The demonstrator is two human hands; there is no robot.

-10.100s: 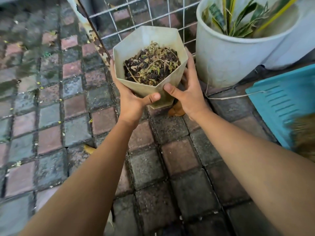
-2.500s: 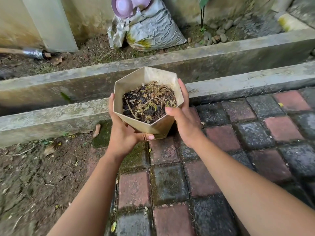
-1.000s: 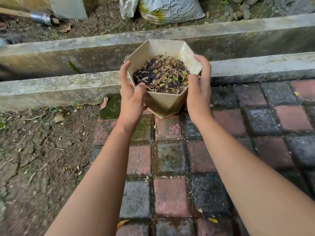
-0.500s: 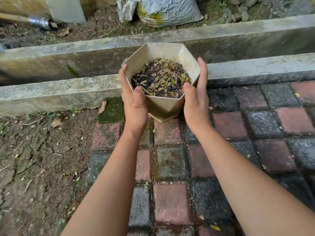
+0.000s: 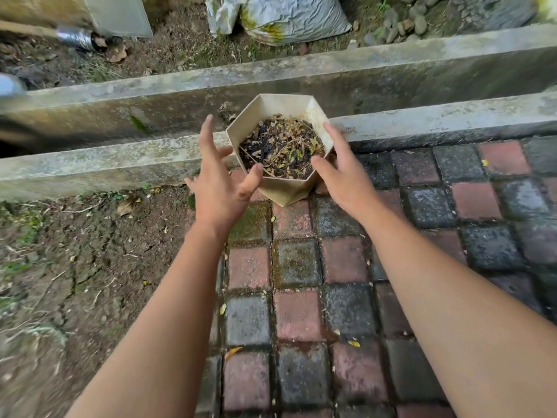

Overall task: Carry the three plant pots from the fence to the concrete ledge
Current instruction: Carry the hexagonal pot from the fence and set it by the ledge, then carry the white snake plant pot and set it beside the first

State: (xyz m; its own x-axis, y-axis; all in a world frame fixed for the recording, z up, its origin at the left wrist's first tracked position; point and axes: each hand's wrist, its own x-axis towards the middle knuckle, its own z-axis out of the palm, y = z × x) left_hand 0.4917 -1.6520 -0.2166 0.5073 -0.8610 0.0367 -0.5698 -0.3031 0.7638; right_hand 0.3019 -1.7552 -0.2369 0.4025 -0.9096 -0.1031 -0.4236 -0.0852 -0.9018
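Now our left hand [image 5: 221, 188] is spread open, off the hexagonal plant pot [image 5: 281, 146], while our right hand [image 5: 346, 173] lies loosely open against its right wall. We judge the pot rests upright on the concrete ledge [image 5: 99, 164], just ahead between both hands, the right nearer.

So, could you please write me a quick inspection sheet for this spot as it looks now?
Surface: concrete ledge, weathered, beside wet mossy brick paving.
Job's things: one hexagonal plant pot of soil and dry stems, at the ledge's near edge; whether it rests there is unclear. Other pots: nothing seen.
Clutter: fallen leaves; bare cracked soil at left.
Grip: left hand open, fingers spread off the pot; right hand open, fingertips at the rim.
Cables: nothing seen.
Surroundings: second concrete wall, crumpled sack, stones.
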